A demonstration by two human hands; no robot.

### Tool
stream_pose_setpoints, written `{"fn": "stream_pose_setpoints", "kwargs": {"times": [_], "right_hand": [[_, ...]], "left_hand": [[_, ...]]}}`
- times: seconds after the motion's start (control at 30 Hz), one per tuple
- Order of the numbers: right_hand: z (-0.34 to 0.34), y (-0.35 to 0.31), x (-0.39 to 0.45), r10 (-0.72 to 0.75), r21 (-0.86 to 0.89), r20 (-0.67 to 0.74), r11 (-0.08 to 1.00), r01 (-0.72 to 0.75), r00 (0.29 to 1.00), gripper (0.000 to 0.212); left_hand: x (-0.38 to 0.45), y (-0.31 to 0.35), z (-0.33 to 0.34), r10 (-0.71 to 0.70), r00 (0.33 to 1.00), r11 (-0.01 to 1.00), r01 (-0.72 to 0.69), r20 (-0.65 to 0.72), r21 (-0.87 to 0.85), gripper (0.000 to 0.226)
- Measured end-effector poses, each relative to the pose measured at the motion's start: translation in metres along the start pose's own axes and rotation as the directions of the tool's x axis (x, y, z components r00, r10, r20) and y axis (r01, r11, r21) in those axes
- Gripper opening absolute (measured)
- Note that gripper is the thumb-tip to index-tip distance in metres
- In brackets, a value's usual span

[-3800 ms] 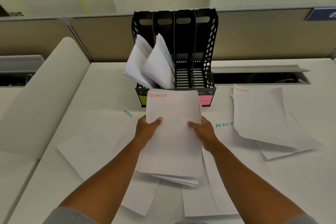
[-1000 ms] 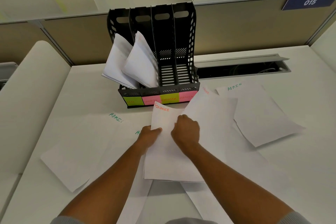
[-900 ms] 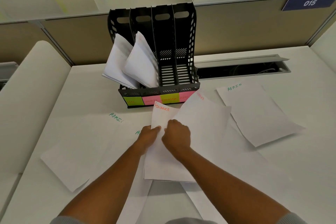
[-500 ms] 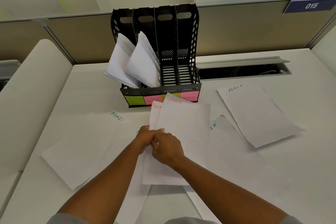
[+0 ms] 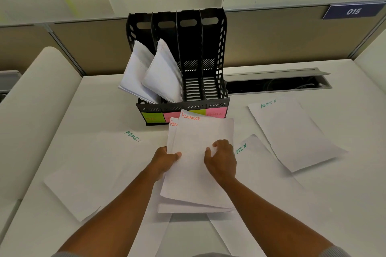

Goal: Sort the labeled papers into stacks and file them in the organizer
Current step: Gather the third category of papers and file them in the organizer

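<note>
Both hands meet on the FINANCE stack (image 5: 198, 165), held just above the desk (image 5: 100, 98) in front of the organizer (image 5: 183, 64). The left hand (image 5: 165, 161) grips the stack's left edge, thumb on top of the sheets and fingers hidden beneath. The right hand (image 5: 221, 158) lies on the top sheet nearer the right edge, fingers curled and pressing down on the paper — whether any finger wraps under the edge cannot be told. The stack's top sheet sits slightly askew over the one below, so two red headings show at the far end, overlapping the coloured labels (image 5: 183, 116) on the organizer's front.

Around the hands, loose sheets marked ADMIN in green lie flat on the desk: one to the left (image 5: 89, 165), one just right of the right hand (image 5: 261, 169) partly under the stack, and another farther right (image 5: 292, 133), well apart from the hands. The black organizer stands upright against the partition (image 5: 271, 37) — its two left compartments hold leaning bundles of filed papers (image 5: 152, 75), and its two right compartments show bare slatted floors. A blue plate reading 015 (image 5: 353, 11) is fixed at the partition's top right.
</note>
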State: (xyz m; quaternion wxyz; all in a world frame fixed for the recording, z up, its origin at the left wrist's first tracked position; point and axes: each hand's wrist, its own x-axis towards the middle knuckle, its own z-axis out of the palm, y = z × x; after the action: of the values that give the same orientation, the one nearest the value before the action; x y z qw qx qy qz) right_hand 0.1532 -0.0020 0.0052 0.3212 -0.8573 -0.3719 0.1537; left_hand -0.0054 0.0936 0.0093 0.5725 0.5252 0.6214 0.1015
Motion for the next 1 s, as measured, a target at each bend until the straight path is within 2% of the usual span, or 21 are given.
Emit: {"fn": "stream_pose_setpoints", "kwargs": {"times": [0.1, 0.2, 0.27, 0.4, 0.57, 0.77, 0.9, 1.0], "right_hand": [[-0.008, 0.007, 0.01, 0.109, -0.032, -0.101, 0.993, -0.112, 0.989, 0.046], [-0.013, 0.01, 0.018, 0.235, -0.002, -0.105, 0.972, -0.237, 0.966, 0.062], [-0.013, 0.012, 0.021, 0.263, 0.034, -0.044, 0.965, -0.262, 0.964, 0.057], [-0.01, 0.007, 0.017, 0.174, 0.128, 0.055, 0.975, -0.18, 0.983, 0.035], [-0.007, -0.006, 0.013, 0.126, 0.154, 0.138, 0.977, -0.148, 0.982, 0.028], [-0.011, -0.018, 0.021, 0.123, 0.174, 0.186, 0.972, -0.156, 0.975, 0.026], [-0.014, -0.032, 0.03, 0.115, 0.268, 0.174, 0.95, -0.16, 0.978, 0.024], [-0.019, -0.048, 0.038, 0.054, 0.361, 0.14, 0.927, -0.102, 0.989, 0.024]], "left_hand": [[0.001, -0.002, -0.003, -0.014, 1.0, 1.0, 0.015, 0.028, -0.017, 0.037], [0.003, -0.007, -0.007, -0.016, 0.999, 0.999, 0.018, 0.042, -0.043, 0.033], [0.004, -0.009, -0.009, -0.023, 0.998, 0.997, 0.027, 0.058, -0.067, 0.031], [0.004, -0.008, -0.008, -0.028, 0.996, 0.992, 0.037, 0.083, -0.121, 0.032], [0.0, -0.004, -0.008, -0.012, 0.996, 0.982, 0.028, 0.087, -0.189, 0.038], [-0.006, 0.005, -0.01, 0.046, 0.999, 0.974, -0.048, -0.017, -0.22, 0.047], [-0.01, 0.018, -0.008, 0.074, 0.992, 0.964, -0.097, -0.098, -0.249, 0.058], [-0.013, 0.038, -0.007, 0.142, 0.975, 0.94, -0.188, -0.174, -0.283, 0.062]]}}
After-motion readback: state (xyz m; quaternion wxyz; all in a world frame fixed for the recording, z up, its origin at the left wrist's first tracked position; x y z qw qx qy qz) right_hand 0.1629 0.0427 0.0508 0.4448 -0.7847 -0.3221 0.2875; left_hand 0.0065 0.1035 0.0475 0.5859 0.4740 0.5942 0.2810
